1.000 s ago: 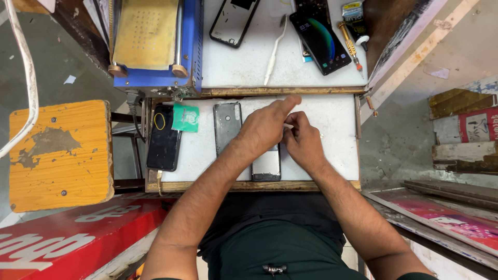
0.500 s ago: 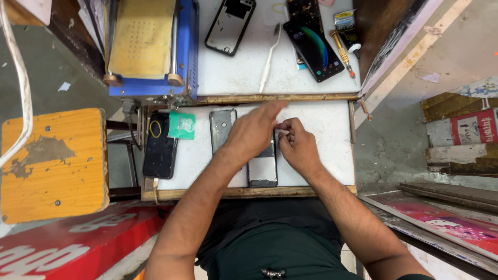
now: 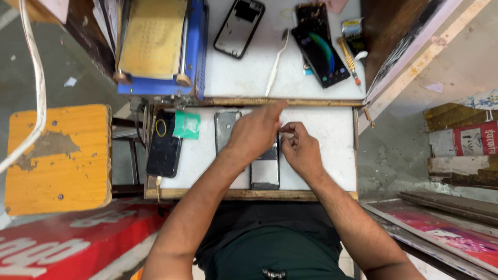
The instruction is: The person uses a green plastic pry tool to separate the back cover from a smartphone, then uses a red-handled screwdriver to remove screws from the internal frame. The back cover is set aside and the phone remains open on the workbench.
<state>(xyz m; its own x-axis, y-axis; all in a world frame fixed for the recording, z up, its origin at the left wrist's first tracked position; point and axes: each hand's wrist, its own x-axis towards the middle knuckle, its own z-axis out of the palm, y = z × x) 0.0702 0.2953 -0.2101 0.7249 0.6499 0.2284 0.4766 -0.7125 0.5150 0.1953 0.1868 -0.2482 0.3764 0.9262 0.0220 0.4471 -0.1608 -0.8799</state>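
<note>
A silver-grey phone (image 3: 264, 175) lies lengthwise on the white work board (image 3: 327, 129) in front of me. My left hand (image 3: 257, 132) lies over its upper end and holds it down, with the index finger stretched toward the board's far edge. My right hand (image 3: 300, 148) is just right of it, fingers curled and pinched together on a small pale piece at the phone's top right corner. What the piece is stays too small to tell. The two hands nearly touch.
A grey phone back (image 3: 224, 127), a green packet (image 3: 187, 124) and a black phone (image 3: 165, 145) lie left on the board. The upper table holds a blue machine with a yellow plate (image 3: 155, 44), a phone frame (image 3: 239, 27), a lit phone (image 3: 320, 54), a screwdriver (image 3: 348, 59) and a white cable (image 3: 275, 62). A yellow stool (image 3: 57, 155) stands at left.
Both hands stay on the same phone. My left index finger has stretched a little further toward the far edge, and my right fingers have curled tighter at the phone's top.
</note>
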